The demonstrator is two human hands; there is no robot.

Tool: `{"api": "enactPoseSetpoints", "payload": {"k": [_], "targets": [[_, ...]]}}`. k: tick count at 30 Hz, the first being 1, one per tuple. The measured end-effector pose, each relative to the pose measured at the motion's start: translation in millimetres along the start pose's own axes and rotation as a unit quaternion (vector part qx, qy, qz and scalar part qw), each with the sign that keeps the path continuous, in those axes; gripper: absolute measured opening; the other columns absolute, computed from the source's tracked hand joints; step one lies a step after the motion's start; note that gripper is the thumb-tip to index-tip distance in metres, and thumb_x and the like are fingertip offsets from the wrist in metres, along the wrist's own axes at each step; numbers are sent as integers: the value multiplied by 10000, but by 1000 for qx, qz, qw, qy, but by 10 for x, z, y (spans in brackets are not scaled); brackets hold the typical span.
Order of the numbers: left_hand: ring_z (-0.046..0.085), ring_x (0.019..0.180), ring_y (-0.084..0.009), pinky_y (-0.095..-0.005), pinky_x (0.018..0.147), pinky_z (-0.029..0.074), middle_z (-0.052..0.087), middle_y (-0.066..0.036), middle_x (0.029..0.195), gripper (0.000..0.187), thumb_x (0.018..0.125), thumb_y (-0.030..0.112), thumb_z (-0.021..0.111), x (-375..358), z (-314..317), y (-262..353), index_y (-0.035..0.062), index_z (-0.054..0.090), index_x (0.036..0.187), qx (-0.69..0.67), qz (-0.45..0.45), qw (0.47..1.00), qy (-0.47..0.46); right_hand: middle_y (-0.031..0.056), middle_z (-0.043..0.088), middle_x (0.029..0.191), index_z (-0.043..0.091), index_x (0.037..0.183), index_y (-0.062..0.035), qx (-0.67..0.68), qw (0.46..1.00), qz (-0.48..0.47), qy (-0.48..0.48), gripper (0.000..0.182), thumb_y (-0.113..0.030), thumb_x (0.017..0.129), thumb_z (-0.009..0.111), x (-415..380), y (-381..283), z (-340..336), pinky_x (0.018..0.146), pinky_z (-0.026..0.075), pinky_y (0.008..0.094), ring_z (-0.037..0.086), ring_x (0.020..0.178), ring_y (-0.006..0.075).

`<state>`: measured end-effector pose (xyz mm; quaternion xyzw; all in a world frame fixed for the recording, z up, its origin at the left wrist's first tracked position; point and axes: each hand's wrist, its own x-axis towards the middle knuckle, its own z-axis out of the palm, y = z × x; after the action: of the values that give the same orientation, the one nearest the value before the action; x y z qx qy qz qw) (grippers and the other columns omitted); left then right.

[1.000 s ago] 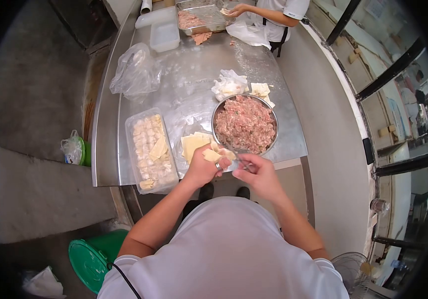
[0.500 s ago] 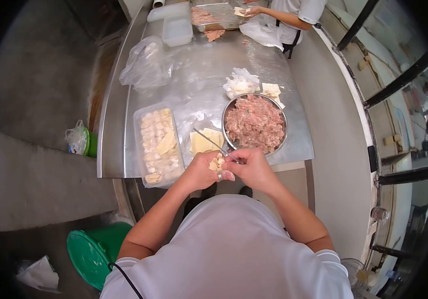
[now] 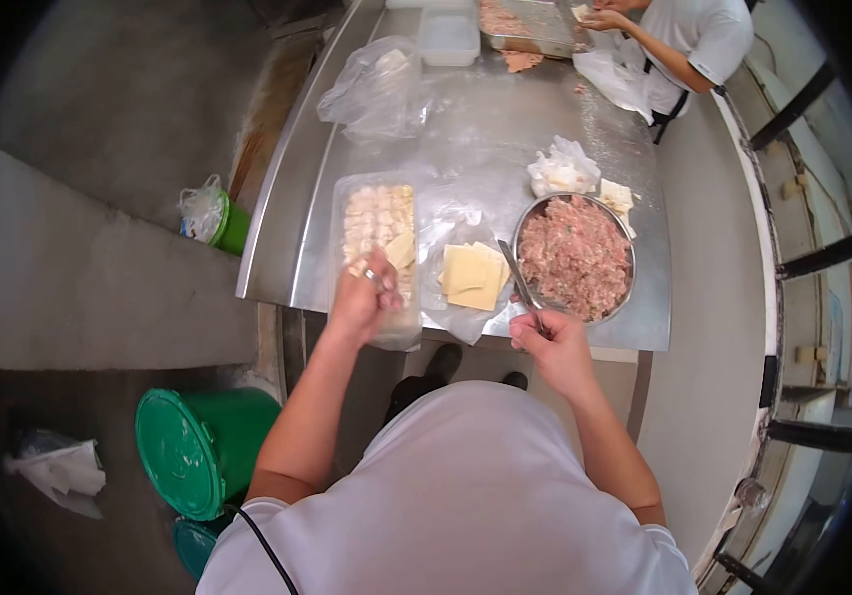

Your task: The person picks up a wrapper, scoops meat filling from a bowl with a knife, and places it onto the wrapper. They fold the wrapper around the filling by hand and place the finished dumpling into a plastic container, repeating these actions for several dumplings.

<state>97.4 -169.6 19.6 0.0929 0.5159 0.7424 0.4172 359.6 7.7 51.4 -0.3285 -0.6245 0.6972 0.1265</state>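
Observation:
My left hand (image 3: pixel 366 297) is over the near part of a clear plastic tray (image 3: pixel 408 332), its fingers curled around a folded dumpling (image 3: pixel 357 266), mostly hidden and slightly blurred. Rows of pale dumplings (image 3: pixel 378 213) fill the tray, with a loose wrapper (image 3: pixel 400 250) lying on top. In my right hand (image 3: pixel 553 347) is a thin metal spatula (image 3: pixel 517 273), its blade pointing away from me beside the bowl. A stack of square yellow wrappers (image 3: pixel 472 278) rests on plastic between my hands. Minced meat (image 3: pixel 576 253) heaps in the round metal bowl (image 3: pixel 632 288) at right.
Behind the bowl sit a crumpled plastic bag (image 3: pixel 563 167) and more wrappers (image 3: pixel 617 198). Another bag (image 3: pixel 376 89) lies at the far left of the steel table (image 3: pixel 475 129). Across it, a co-worker's hands (image 3: pixel 609 18) hold a wrapper near a meat tray (image 3: pixel 535 45). A green bucket (image 3: pixel 188 446) stands below left.
My hands have parted: the left went left with the dumpling to the tray, the right moved right with the spatula. The view has shifted, so the table things appear farther right.

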Motion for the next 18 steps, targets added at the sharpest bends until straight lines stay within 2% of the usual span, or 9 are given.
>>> {"api": "enactPoseSetpoints", "payload": {"k": [4, 7, 10, 13, 16, 18], "targets": [[500, 532, -114, -314, 530, 499, 573, -33, 694, 487, 1028, 469, 637, 76, -175, 338, 76, 548, 756, 83, 95, 979, 161, 29, 702, 787, 733, 968, 50, 2, 1000, 13, -16, 135, -82, 944, 729, 9, 59, 54, 655, 484, 239, 616, 705, 72], [482, 521, -116, -306, 536, 482, 563, -27, 648, 497, 1014, 461, 670, 70, -519, 408, 81, 560, 712, 155, 76, 972, 162, 29, 697, 779, 731, 966, 54, -20, 999, 24, -26, 139, -84, 950, 721, 23, 92, 83, 659, 487, 241, 620, 707, 74], [496, 521, -142, -335, 551, 489, 565, -46, 613, 484, 990, 397, 723, 113, -671, 349, 44, 580, 690, 349, 61, 902, 246, 27, 694, 775, 731, 962, 51, -32, 999, 26, -20, 137, -84, 951, 716, 10, 81, 122, 658, 489, 244, 624, 707, 76], [634, 654, -213, -381, 669, 545, 668, -126, 751, 378, 945, 321, 774, -53, -569, 484, -16, 648, 829, 612, -11, 773, 168, 26, 693, 775, 731, 960, 49, -40, 999, 24, -21, 139, -89, 951, 715, 15, 148, 111, 658, 490, 247, 629, 708, 79], [714, 899, -291, -420, 836, 551, 718, -215, 957, 343, 900, 264, 796, -155, -652, 483, -34, 681, 1024, 610, -7, 791, 48, 25, 692, 775, 732, 962, 48, -28, 999, 29, -19, 140, -91, 949, 716, 10, 186, 109, 662, 495, 250, 632, 710, 82], [699, 1031, -330, -424, 918, 534, 709, -236, 1075, 367, 882, 226, 786, -131, -734, 491, -19, 676, 1133, 642, -32, 766, 1, 26, 691, 775, 732, 964, 49, -27, 999, 30, -16, 144, -93, 951, 716, 4, 232, 110, 665, 498, 251, 633, 711, 83]]}}
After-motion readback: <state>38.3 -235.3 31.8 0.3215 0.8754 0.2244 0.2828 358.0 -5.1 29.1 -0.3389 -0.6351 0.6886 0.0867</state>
